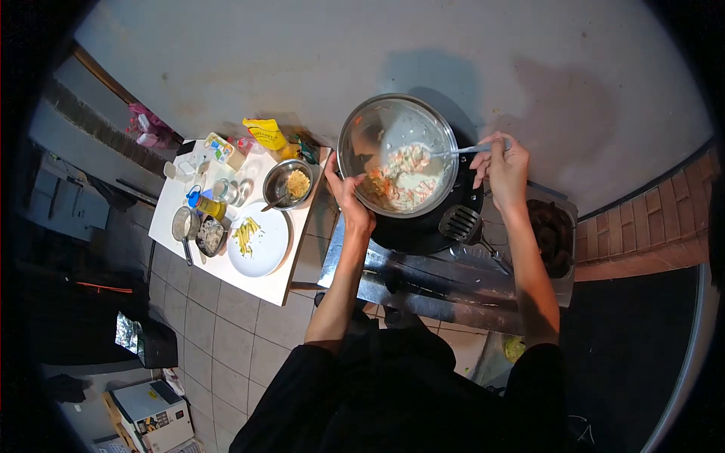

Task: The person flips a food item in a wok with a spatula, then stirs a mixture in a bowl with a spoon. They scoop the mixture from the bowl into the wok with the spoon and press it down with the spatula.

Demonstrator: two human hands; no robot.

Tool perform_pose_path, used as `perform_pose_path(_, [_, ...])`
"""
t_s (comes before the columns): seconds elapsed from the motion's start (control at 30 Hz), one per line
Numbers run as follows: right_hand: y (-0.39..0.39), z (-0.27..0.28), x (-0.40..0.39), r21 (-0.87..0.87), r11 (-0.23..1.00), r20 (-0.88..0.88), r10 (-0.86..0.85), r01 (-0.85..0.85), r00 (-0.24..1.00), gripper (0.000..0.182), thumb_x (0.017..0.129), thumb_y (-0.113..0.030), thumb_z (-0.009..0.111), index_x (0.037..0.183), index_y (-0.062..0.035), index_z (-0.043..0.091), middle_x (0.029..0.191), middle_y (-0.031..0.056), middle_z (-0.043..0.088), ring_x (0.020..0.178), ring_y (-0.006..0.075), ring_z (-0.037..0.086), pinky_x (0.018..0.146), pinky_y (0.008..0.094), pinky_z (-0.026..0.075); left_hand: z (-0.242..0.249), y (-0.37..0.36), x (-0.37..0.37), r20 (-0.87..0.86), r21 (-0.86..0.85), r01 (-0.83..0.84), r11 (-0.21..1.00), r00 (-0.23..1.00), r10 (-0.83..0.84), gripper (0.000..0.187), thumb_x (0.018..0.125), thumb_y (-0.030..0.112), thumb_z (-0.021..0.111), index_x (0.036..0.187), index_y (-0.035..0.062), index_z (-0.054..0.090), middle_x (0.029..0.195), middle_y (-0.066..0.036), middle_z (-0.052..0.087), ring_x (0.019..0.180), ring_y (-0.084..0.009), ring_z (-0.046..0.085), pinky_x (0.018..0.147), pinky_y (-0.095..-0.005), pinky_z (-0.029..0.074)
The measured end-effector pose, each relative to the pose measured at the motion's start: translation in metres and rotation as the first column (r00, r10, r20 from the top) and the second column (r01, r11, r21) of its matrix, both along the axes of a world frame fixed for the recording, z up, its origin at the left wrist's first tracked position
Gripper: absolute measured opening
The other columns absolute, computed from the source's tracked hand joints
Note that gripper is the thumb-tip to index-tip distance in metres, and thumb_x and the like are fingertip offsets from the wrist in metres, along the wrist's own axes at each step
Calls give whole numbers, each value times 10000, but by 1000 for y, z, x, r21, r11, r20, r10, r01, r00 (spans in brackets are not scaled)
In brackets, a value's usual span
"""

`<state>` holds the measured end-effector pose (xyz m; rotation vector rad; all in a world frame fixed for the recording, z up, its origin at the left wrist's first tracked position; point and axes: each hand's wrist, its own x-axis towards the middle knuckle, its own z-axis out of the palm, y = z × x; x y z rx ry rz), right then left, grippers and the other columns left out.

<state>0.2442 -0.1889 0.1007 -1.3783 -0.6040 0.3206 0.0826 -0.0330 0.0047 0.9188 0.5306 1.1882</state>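
My left hand [351,199] grips the lower left rim of a large steel mixing bowl [404,121], which is tilted so its inside shows. In it lies a creamy mixture [411,181] with white and orange bits. My right hand [504,170] is closed round the handle of a metal spoon [467,149]; its tip reaches into the mixture, and its head is hard to make out. Under the bowl a dark wok [411,238] sits on the stove, partly hidden. A black slotted turner [461,223] rests at the wok's right side, below my right hand.
To the left, a white table [260,285] bears a white plate [276,257] with yellowish strips, a steel bowl [273,181] of chopped food, a yellow pouch [266,134], an oil bottle [211,208] and a small saucepan [183,221]. A burner [550,238] lies to the right.
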Motion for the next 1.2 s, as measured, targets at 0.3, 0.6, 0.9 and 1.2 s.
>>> perform_pose_path(0.3, [-9,3,2,-241,968,360,21,72,933,299,965,-176,416,787,34,531,505,81,545,352,93,473,329,235,364,14,-6,-7,77,17,36,999,996,-37,708,645,132,494,1321,32,309,1263,-137,372,1152,-248,394,992,-337,307])
perform_pose_path(0.6, [-3,-26,7,-171,984,-50,40,-48,998,290,966,-154,395,801,47,522,529,109,533,343,111,453,317,253,392,12,-3,-8,51,62,9,998,999,-12,693,659,129,488,1318,21,305,1257,-143,381,1129,-245,413,975,-334,322])
perform_pose_path(0.9, [-5,-26,9,39,998,-173,59,-53,983,267,973,-148,390,831,33,526,567,116,541,388,108,450,327,259,409,18,-7,-13,75,12,22,1000,997,-23,722,655,132,494,1337,39,275,1267,-150,383,1137,-254,417,983,-348,323])
perform_pose_path(1.2, [-5,1,6,152,987,-220,76,-43,973,258,968,-164,412,837,23,531,574,113,544,395,109,457,330,258,401,18,-7,-18,96,-24,53,998,994,-51,718,660,122,494,1341,52,278,1254,-148,404,1133,-257,428,976,-350,339])
